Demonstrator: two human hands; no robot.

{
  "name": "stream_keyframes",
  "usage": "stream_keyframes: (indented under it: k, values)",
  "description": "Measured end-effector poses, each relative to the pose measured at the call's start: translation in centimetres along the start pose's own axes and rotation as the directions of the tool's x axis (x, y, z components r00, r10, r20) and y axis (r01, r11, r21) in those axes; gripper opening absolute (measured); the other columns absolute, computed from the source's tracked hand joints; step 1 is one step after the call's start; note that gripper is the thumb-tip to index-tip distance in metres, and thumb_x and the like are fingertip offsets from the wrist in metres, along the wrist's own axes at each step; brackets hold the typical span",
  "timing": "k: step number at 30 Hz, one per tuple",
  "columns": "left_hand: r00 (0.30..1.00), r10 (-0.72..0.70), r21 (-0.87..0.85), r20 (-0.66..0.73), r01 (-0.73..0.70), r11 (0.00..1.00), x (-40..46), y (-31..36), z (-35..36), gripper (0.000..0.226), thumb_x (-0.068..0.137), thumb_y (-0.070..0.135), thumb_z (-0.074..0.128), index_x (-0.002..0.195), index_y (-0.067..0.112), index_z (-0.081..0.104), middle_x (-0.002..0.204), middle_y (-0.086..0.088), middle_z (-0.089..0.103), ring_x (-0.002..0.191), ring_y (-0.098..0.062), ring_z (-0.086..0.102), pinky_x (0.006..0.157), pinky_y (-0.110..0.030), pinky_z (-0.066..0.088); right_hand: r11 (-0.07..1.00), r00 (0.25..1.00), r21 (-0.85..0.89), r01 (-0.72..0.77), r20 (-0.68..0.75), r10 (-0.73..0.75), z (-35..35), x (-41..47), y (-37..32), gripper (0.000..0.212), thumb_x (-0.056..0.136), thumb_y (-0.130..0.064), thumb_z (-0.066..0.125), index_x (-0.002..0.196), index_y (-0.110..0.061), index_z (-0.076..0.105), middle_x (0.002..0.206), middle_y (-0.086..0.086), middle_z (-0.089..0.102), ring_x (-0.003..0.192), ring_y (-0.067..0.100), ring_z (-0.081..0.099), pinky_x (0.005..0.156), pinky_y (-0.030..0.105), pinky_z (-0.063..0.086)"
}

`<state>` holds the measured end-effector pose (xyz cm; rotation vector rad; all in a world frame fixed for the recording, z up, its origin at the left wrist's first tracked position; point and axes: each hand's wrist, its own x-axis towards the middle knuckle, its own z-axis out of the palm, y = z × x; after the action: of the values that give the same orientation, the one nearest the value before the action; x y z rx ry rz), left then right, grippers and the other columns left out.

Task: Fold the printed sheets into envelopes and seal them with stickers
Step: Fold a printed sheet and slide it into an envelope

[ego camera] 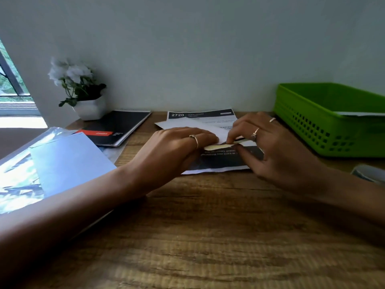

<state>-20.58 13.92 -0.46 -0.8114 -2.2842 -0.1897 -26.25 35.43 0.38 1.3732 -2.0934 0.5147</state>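
A printed sheet [216, 161] lies on the wooden surface [208, 236] under both hands; its near part is dark with white lettering, and a white flap is folded over just beyond the fingers. The left hand [177, 147] rests flat on the sheet, its fingers [208, 138] fairly straight and pressing the folded paper down. The right hand [277, 151] pinches a thin pale strip [220, 146], possibly a sticker backing, between thumb and forefinger; the strip runs leftward to the left fingertips. Behind the fingers, partly covered by the fold, lies a second sheet [200, 115] with a dark header reading 2720. Right of the right hand stands a green basket [312, 126] with paper inside. Left of the left hand lie a black notebook [118, 128] and a blue envelope [66, 161], with a potted plant [83, 90] beyond them against the wall.
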Motion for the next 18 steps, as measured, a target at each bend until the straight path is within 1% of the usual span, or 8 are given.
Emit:
stream_keyframes:
  k: [2,3,6,9,11,13,15,18]
  values:
    - [1.000,-0.002,0.009,-0.003,0.002,1.000,0.0,-0.2,-0.1,0.030,0.087,0.008,0.055,0.115,0.007,0.065,0.111,-0.010,0.068,0.100,-0.024,0.066,0.078,-0.040,0.055,0.990,0.998,0.130,-0.058,0.006,0.058,-0.4,0.5,0.3,0.013,0.085,-0.012,0.064,0.096,-0.019,0.062,0.099,-0.004,0.059,0.097,0.011,0.055,0.085,0.016,0.040]
    - [1.000,-0.001,0.011,-0.008,0.001,1.000,0.0,-0.3,-0.2,0.030,0.087,0.007,0.056,0.115,0.007,0.065,0.111,-0.009,0.068,0.100,-0.024,0.066,0.079,-0.040,0.055,0.969,0.994,0.223,-0.106,0.015,0.105,-0.7,0.6,0.4,0.011,0.086,-0.012,0.065,0.093,-0.020,0.062,0.098,-0.005,0.059,0.096,0.009,0.056,0.084,0.017,0.044]
    - [0.999,0.009,0.000,-0.037,-0.009,1.000,0.1,-0.5,-0.1,0.031,0.084,0.000,0.063,0.114,0.007,0.066,0.111,-0.010,0.069,0.100,-0.024,0.066,0.079,-0.040,0.055,0.820,0.958,0.503,-0.274,0.068,0.278,-0.9,0.9,0.2,0.006,0.085,-0.014,0.066,0.090,-0.017,0.067,0.097,-0.005,0.063,0.096,0.011,0.061,0.083,0.029,0.054]
    - [0.996,0.036,0.002,-0.080,-0.036,0.999,0.0,-0.8,-0.3,0.031,0.085,-0.001,0.064,0.115,0.006,0.065,0.111,-0.010,0.068,0.101,-0.023,0.066,0.079,-0.039,0.055,0.704,0.921,0.615,-0.355,0.100,0.377,-0.4,1.0,-0.1,0.011,0.082,-0.025,0.067,0.090,-0.018,0.069,0.096,-0.005,0.067,0.095,0.010,0.063,0.090,0.038,0.052]
    - [0.989,0.028,-0.016,-0.144,-0.031,0.999,0.3,-0.8,-0.5,0.029,0.085,0.001,0.065,0.113,0.005,0.066,0.110,-0.010,0.069,0.099,-0.020,0.067,0.081,-0.036,0.055,0.613,0.892,0.685,-0.395,0.125,0.434,-0.1,1.3,-0.3,0.021,0.076,-0.033,0.066,0.092,-0.020,0.069,0.092,-0.010,0.069,0.093,0.005,0.063,0.092,0.035,0.049]
    - [0.976,-0.033,-0.071,-0.216,0.018,0.997,0.8,-0.6,-1.0,0.024,0.085,0.003,0.066,0.109,0.005,0.068,0.105,-0.006,0.070,0.095,-0.010,0.066,0.083,-0.023,0.053,0.476,0.863,0.783,-0.399,0.145,0.485,0.0,1.8,-0.3,0.026,0.072,-0.034,0.066,0.092,-0.018,0.070,0.084,-0.012,0.069,0.088,0.001,0.062,0.087,0.027,0.047]
    - [0.952,-0.132,-0.133,-0.278,0.098,0.986,1.6,-0.5,-1.7,0.020,0.084,0.007,0.066,0.104,0.007,0.070,0.100,0.005,0.067,0.091,0.002,0.061,0.080,-0.007,0.046,0.324,0.833,0.862,-0.391,0.181,0.522,0.1,2.5,-0.4,0.023,0.072,-0.034,0.067,0.087,-0.017,0.071,0.085,-0.004,0.068,0.089,0.008,0.062,0.088,0.027,0.048]
    - [0.892,-0.281,-0.217,-0.353,0.214,0.952,2.6,-0.7,-2.9,0.025,0.086,0.017,0.066,0.110,0.023,0.063,0.100,0.015,0.065,0.089,0.004,0.062,0.076,-0.007,0.047,0.130,0.803,0.935,-0.331,0.207,0.559,-0.3,3.9,-0.5,0.014,0.068,-0.030,0.069,0.073,-0.017,0.071,0.085,0.004,0.067,0.093,0.016,0.062,0.096,0.029,0.048]
